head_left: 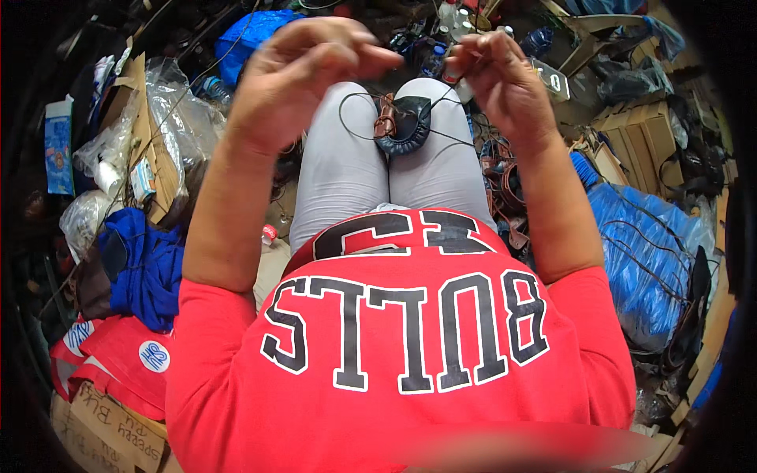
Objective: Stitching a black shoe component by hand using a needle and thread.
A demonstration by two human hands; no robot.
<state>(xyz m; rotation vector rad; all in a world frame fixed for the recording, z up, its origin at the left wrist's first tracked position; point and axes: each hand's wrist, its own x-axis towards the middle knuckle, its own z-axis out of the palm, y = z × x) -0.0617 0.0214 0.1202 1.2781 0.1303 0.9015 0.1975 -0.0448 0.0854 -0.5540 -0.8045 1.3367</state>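
Observation:
Across my knees lies a small dark piece with a gathered edge and brown leather parts (406,134); it looks like a shoe upper. Black thread (341,118) loops out from it to the left, and another length runs up toward my right hand. My left hand (303,67) is raised above the left knee, fingers curled and slightly blurred; what they pinch, if anything, does not show. Beyond the right knee, my right hand (509,87) is up with its fingertips pressed together, seemingly on the thread. Neither hand touches the dark piece.
Clutter surrounds my legs. To the left are a blue bag (252,39), clear plastic (177,118), blue cloth (142,268) and a red bag (130,359). On the right lie brown leather pieces (505,177), a cardboard box (639,142) and a large blue plastic bag (639,252).

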